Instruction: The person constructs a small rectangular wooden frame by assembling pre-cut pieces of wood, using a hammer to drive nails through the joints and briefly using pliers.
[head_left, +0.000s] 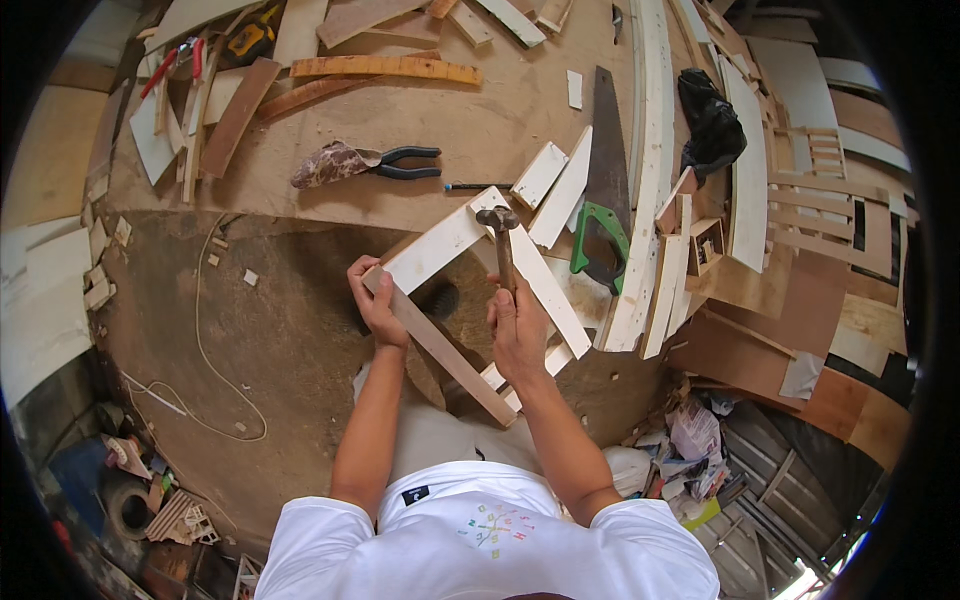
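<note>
A wooden frame (440, 252) of pale and brownish boards rests partly on the edge of the workbench (330, 215) and partly over my lap. At its left corner, my left hand (378, 305) is closed round the end of the brownish board (450, 350). My right hand (520, 328) grips the wooden handle of a hammer (504, 250). The hammer's metal head is above the frame's far corner; whether it touches the wood I cannot tell. A handsaw (603, 200) with a green handle lies on the bench to the right of the frame.
Beyond the frame lie black-handled pliers (408, 162) and short pale offcuts (562, 190). Long white boards (650, 170) and a black plastic bag (710, 120) line the right side. Far left are red-handled pliers (180, 65) and a yellow tape measure (252, 38). A cord (205, 340) runs across the floor.
</note>
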